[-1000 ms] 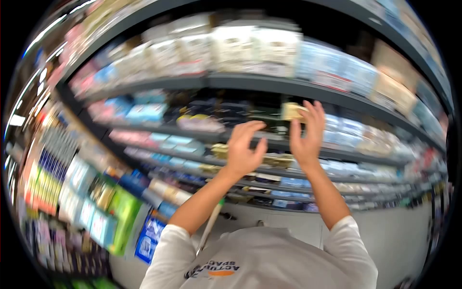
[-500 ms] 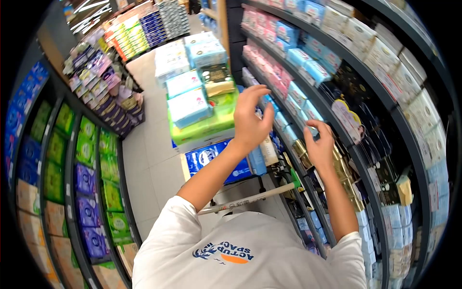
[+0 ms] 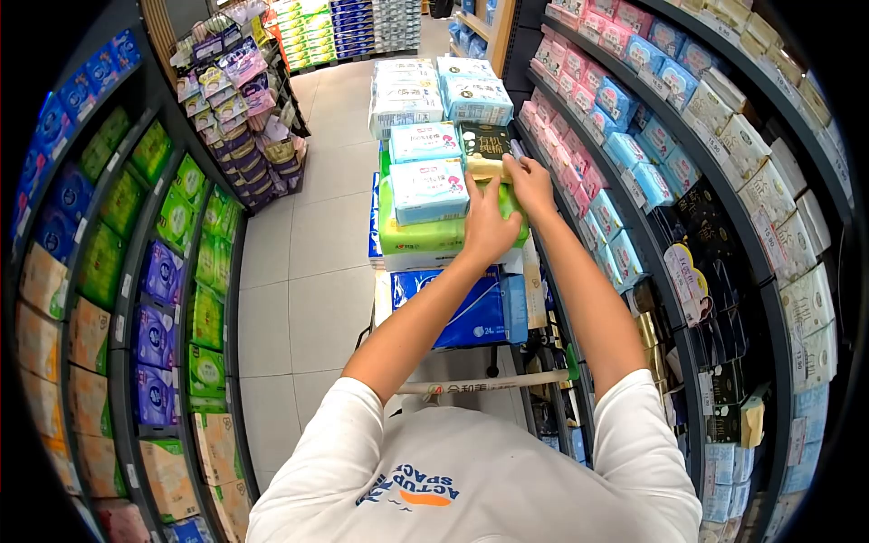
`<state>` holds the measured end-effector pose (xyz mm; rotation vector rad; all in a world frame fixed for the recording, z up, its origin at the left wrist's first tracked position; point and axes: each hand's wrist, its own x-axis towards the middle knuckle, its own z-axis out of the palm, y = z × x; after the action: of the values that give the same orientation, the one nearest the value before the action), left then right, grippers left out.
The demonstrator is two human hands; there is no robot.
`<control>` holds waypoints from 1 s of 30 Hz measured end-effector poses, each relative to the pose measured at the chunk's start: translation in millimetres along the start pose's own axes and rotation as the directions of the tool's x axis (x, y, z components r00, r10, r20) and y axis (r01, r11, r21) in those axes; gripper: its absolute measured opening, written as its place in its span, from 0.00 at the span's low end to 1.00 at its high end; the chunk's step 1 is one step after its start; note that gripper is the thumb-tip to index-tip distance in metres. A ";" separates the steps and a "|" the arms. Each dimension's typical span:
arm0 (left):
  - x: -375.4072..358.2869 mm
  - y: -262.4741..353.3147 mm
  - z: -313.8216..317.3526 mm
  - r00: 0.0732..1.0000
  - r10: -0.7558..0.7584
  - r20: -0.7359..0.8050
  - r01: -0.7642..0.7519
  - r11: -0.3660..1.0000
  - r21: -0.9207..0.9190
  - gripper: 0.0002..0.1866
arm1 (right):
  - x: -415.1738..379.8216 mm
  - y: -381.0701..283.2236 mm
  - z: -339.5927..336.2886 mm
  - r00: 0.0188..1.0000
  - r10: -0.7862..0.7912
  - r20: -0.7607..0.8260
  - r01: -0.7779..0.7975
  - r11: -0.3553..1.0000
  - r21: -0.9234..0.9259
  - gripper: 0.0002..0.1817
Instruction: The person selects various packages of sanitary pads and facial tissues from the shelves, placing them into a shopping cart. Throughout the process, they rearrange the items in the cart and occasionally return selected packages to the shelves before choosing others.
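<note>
A shopping cart with a pale handle (image 3: pixel 493 384) bears stacked packs. On its green pack (image 3: pixel 421 237) lie two light blue and white packs (image 3: pixel 430 190) and a black and gold pack (image 3: pixel 489 145). My left hand (image 3: pixel 491 217) is at the near edge of the black and gold pack, fingers spread and pointing forward, beside the blue and white pack. My right hand (image 3: pixel 529 184) touches the right near corner of the black and gold pack, fingers bent around its edge. Whether either hand bears its weight cannot be seen.
Shelves of packs line both sides, with a dark shelf edge (image 3: pixel 634 185) close on the right and green packs (image 3: pixel 206 321) on the left. A display rack (image 3: pixel 240 109) stands ahead left. Tiled floor (image 3: pixel 317 235) runs along the cart's left.
Both hands have come down from above the cart onto the black and gold pack. The view has shifted, so the cart appears further right.
</note>
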<state>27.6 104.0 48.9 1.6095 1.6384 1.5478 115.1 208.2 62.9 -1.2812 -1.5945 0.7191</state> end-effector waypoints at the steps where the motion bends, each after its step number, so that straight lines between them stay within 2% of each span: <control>1: 2.0 -1.6 1.9 1.000 -0.001 -0.002 0.001 1.000 -0.002 0.37 | 1.8 -3.5 1.5 1.000 0.014 -0.007 -0.015 0.999 -0.042 0.40; 2: 3.9 -3.3 3.8 1.000 -0.001 -0.028 0.000 1.000 -0.021 0.35 | 9.8 6.5 7.8 1.000 0.005 -0.017 -0.006 0.998 -0.063 0.36; 6: 2.6 -9.7 13.9 0.996 0.030 -0.080 -0.035 0.998 -0.058 0.30 | 4.1 0.4 7.3 1.000 -0.021 0.016 0.022 0.998 -0.055 0.31; 7: 1.2 -11.4 17.3 0.997 0.029 -0.072 -0.034 0.997 -0.062 0.30 | 0.2 0.8 6.4 0.999 -0.032 -0.041 0.030 0.998 -0.051 0.29; 9: -2.5 -11.8 20.7 0.984 0.132 -0.116 -0.134 0.991 -0.008 0.27 | -0.4 10.4 0.0 0.993 -0.037 -0.110 0.031 0.998 -0.055 0.27; 11: -11.8 -7.8 24.5 0.977 0.171 -0.125 -0.167 0.985 0.043 0.26 | 3.4 29.4 -5.8 0.993 0.013 -0.119 0.000 0.995 0.103 0.24; 12: -17.0 -5.4 26.0 0.967 0.213 -0.139 -0.200 0.975 0.101 0.25 | -13.6 11.1 -18.5 0.991 0.049 -0.125 -0.022 0.978 0.205 0.20; 13: -21.2 -3.3 27.3 0.968 0.218 -0.121 -0.208 0.974 0.087 0.25 | -14.9 20.9 -20.4 0.988 0.058 -0.146 -0.028 0.980 0.198 0.20; 15: -27.3 2.8 34.8 0.927 0.323 -0.190 -0.329 0.944 0.000 0.22 | -16.8 48.6 -38.2 0.975 0.212 -0.067 -0.165 0.893 0.420 0.18; 17: -31.1 13.6 45.3 0.940 0.300 -0.166 -0.322 0.938 -0.128 0.20 | -43.7 35.8 -65.7 0.946 0.323 -0.025 -0.260 0.802 0.537 0.12; 19: -39.0 27.6 64.6 0.960 0.239 -0.143 -0.272 0.914 -0.300 0.19 | -64.4 43.3 -87.3 0.896 0.406 -0.182 -0.205 0.740 0.640 0.19; 21: -50.8 53.1 86.0 0.986 0.156 -0.057 -0.164 0.850 -0.500 0.20 | -94.5 42.5 -125.8 0.878 0.434 -0.201 -0.200 0.715 0.670 0.20; 23: -66.0 85.8 100.6 0.990 0.132 0.049 -0.085 0.836 -0.542 0.20 | -130.7 33.4 -164.4 0.836 0.459 -0.301 -0.136 0.705 0.696 0.20; 25: -85.1 110.1 119.3 0.968 0.207 0.142 -0.077 0.783 -0.618 0.19 | -169.4 31.6 -204.2 0.821 0.405 -0.403 -0.037 0.741 0.671 0.19; 27: -105.9 137.4 131.9 0.896 0.412 0.168 -0.264 0.797 -0.544 0.15 | -208.1 25.3 -239.1 0.774 0.327 -0.541 0.067 0.808 0.585 0.20; 28: -117.6 153.5 137.3 0.862 0.477 0.173 -0.274 0.725 -0.632 0.14 | -226.0 20.9 -256.2 0.748 0.284 -0.600 0.121 0.831 0.544 0.20; 30: -138.2 177.3 148.9 0.780 0.601 0.175 -0.334 0.635 -0.696 0.16 | -259.7 11.2 -287.1 0.683 0.195 -0.704 0.195 0.880 0.433 0.19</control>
<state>273.3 2.4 93.7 1.8506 0.3686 1.6101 386.5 -67.1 86.9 -0.9956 -0.6790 0.4506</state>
